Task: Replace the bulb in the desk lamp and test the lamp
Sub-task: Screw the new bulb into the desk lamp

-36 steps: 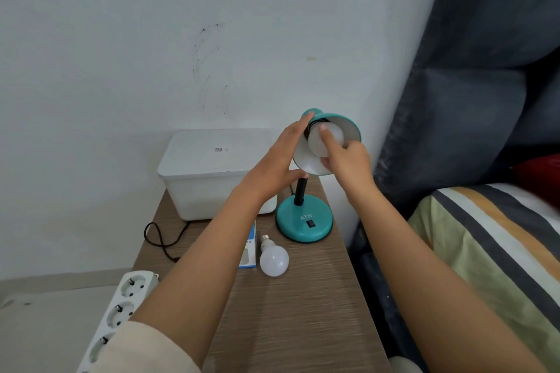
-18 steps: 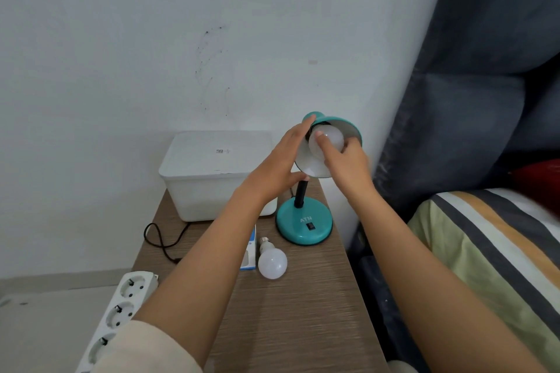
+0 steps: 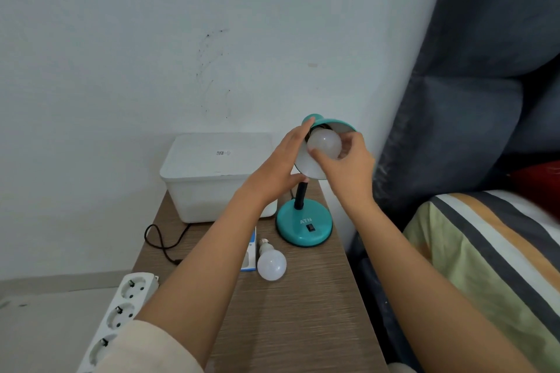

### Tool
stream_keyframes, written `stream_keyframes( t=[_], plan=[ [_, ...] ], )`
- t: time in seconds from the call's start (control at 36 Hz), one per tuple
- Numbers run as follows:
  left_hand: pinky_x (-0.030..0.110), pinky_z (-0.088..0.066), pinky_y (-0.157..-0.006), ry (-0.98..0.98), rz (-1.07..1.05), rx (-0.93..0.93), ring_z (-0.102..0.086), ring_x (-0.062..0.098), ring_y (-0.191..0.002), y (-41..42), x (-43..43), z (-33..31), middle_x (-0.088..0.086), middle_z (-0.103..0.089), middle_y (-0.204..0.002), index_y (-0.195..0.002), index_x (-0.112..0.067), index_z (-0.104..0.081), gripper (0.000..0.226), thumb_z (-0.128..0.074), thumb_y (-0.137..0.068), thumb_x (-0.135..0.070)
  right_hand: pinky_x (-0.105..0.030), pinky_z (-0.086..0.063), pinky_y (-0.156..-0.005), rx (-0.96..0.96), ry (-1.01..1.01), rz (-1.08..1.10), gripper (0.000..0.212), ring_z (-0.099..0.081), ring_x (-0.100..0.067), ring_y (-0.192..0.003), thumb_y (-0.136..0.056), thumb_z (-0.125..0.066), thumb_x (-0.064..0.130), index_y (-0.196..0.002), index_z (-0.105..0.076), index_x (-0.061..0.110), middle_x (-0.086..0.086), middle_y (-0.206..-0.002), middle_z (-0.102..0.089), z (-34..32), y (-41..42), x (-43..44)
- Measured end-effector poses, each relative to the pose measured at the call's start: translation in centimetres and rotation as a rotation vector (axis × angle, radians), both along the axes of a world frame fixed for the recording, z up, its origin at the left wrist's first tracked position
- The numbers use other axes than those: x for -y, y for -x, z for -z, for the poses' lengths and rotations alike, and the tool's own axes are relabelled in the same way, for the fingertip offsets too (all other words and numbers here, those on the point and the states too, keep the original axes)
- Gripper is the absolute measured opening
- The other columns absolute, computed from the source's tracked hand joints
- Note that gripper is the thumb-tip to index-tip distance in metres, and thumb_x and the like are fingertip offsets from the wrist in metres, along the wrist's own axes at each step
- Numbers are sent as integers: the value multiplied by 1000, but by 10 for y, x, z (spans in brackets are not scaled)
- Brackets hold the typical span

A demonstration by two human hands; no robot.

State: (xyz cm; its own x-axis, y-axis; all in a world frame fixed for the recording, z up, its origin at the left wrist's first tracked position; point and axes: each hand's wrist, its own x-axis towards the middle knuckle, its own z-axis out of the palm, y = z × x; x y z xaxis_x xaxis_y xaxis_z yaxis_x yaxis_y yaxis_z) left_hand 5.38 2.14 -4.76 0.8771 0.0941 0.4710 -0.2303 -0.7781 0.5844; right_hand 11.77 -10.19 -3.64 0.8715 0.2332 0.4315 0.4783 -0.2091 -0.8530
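A teal desk lamp stands on its round base [image 3: 304, 226] at the back right of the wooden table [image 3: 297, 318]. Its shade [image 3: 331, 123] tilts toward me. My left hand [image 3: 277, 171] grips the left side of the shade. My right hand [image 3: 345, 165] has its fingers around a white bulb [image 3: 324, 144] that sits in the shade; the socket is hidden. A second white bulb [image 3: 271, 264] lies loose on the table in front of the base, screw cap pointing away from me.
A white lidded box [image 3: 209, 175] stands against the wall behind the lamp. A blue and white carton [image 3: 250, 254] lies beside the loose bulb. A black cable [image 3: 160, 239] loops at the left. A white power strip [image 3: 118, 315] hangs off the left edge. Striped bedding [image 3: 485, 257] lies to the right.
My right hand has shifted its grip around the bulb in the shade, fingers now further over its right side. My left hand stays on the shade.
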Motion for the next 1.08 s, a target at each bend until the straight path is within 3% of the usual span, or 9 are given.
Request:
stream_keyframes(
  t=[0.06,0.17,0.28,0.39,0.53,0.67,0.81,0.92,1.08],
  plan=[
    [-5,-18,-97,0,-3,0,-22,-11,-122,0,0,0,2,-28,-148,-148,-21,-8,97,-67,-76,3,-26,-48,-86,-68,-37,-9,53,-59,-17,-103,-73,-75,36,-115,-53,12,1,-106,-60,-3,-2,0],
    [-5,-18,-97,15,10,-12,-22,-13,-121,0,1,-2,-5,-28,-143,-148,-21,-9,93,-65,-78,3,-26,-42,-94,141,88,-19,62,-47,-11,-111,-72,-75,30,-126,-48,16,-5,-125,-52,1,0,-2],
    [-7,-16,-96,9,4,-15,-20,-13,-122,1,1,-2,1,-27,-149,-148,-20,-9,94,-66,-78,3,-36,-50,-91,180,81,-11,52,-53,-14,-107,-72,-75,28,-119,-54,18,-3,-118,-59,3,-3,0],
    [-8,-17,-94,18,2,-27,-20,-13,-121,0,1,-4,0,-26,-150,-148,-23,-8,95,-67,-77,1,-24,-46,-87,60,-27,-11,50,-58,-15,-102,-71,-78,32,-113,-57,15,1,-109,-63,-2,-5,1],
    [-7,-19,-95,19,7,-18,-23,-12,-121,-2,2,-3,1,-28,-148,-148,-24,-10,91,-65,-79,0,-26,-43,-95,212,83,-16,57,-47,-13,-113,-74,-73,22,-125,-49,18,-1,-121,-52,9,-4,4],
    [-6,-20,-94,13,-1,-23,-24,-11,-121,-1,2,-5,0,-29,-147,-148,-25,-9,91,-65,-80,-1,-18,-32,-102,356,178,-17,56,-45,-17,-122,-81,-66,21,-132,-46,11,-7,-133,-48,15,-5,3],
    [-6,-21,-95,16,-6,-12,-25,-11,-121,-3,2,-2,1,-30,-147,-148,-26,-9,91,-66,-81,-2,-25,-42,-99,268,38,-9,53,-48,-10,-114,-79,-71,20,-127,-50,13,-4,-128,-54,15,0,0],
    [-7,-19,-93,1,-6,-3,-24,-12,-119,-4,3,-4,2,-31,-146,-148,-23,-11,90,-66,-80,-2,-21,-46,-90,145,-101,29,54,-50,-3,-104,-72,-77,17,-122,-56,16,1,-121,-60,15,2,-2],
    [0,-25,-98,-16,-41,-9,-28,1,-127,0,8,-3,3,-30,-146,-148,-23,-9,89,-65,-82,-4,-26,-48,-94,193,5,1,54,-51,-6,-108,-75,-74,16,-124,-54,15,-2,-125,-59,10,4,5]
  ],
)
